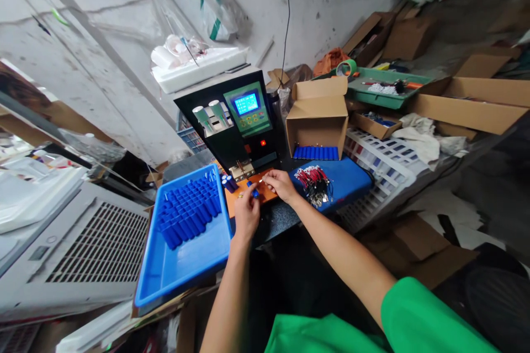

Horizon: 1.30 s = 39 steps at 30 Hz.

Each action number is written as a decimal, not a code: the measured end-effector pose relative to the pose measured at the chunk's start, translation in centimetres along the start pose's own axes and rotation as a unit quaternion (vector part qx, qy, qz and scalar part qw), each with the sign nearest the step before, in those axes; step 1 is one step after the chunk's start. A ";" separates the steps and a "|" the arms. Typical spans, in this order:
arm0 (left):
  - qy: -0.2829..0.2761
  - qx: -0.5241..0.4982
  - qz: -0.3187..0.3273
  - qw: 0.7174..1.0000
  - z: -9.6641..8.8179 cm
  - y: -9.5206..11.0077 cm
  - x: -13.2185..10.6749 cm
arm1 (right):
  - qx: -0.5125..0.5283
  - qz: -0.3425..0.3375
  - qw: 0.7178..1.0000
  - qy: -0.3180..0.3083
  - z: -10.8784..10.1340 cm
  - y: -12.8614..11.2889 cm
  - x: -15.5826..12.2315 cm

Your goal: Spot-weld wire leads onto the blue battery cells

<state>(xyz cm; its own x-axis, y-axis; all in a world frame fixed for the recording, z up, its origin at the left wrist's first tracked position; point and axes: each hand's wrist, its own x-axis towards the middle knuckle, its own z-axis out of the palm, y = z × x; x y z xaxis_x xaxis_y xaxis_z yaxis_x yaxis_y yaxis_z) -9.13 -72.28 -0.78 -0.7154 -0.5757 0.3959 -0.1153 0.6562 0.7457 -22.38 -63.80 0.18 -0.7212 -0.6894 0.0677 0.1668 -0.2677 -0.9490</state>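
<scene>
Left hand [247, 214]: fingers grasp blue battery [255, 194] over orange board [268, 195]. Right hand [280, 185]: fingers pinch small pale piece [261, 180]. Blue tray [190, 267], nine o'clock: open strip along near edge. Screen [246, 102], twelve o'clock: writing illegible.

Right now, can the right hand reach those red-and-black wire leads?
Probably yes: the wire leads lie beside the right hand on a blue surface, with nothing visible between.
</scene>
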 end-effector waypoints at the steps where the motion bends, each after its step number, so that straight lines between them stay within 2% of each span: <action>1: 0.006 -0.026 -0.020 0.999 0.0 0.0 0.0 | -0.001 -0.002 1.000 0.003 0.0 0.0 0.0; 5: 0.043 -0.093 -0.091 0.991 -0.3 0.4 0.8 | -0.011 -0.005 1.000 0.009 0.2 0.1 0.1; 11: 0.040 -0.060 -0.091 0.993 -0.4 0.5 2.8 | -0.011 -0.013 1.000 0.013 0.2 0.0 0.1; 17: 0.039 -0.050 -0.092 0.994 0.4 0.6 2.1 | -0.019 0.006 0.999 0.026 0.6 0.0 0.5; 25: 0.059 0.002 -0.104 0.993 0.5 0.8 1.6 | 0.019 0.027 0.999 0.027 2.7 -0.3 0.7; 32: 0.066 0.041 -0.104 0.992 0.7 0.4 1.6 | 0.027 0.006 0.999 0.028 3.6 0.3 0.9; 39: 0.067 0.052 -0.105 0.991 0.8 0.4 1.5 | -0.041 -0.038 0.998 0.034 3.4 0.6 0.9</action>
<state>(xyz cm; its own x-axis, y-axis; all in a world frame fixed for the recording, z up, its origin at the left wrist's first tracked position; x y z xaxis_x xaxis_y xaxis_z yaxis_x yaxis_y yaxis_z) -10.83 -72.51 -0.34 -0.5712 -0.7598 0.3104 -0.3279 0.5580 0.7623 -20.66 -66.86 0.67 -0.7741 -0.6211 0.1230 0.0553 -0.2599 -0.9641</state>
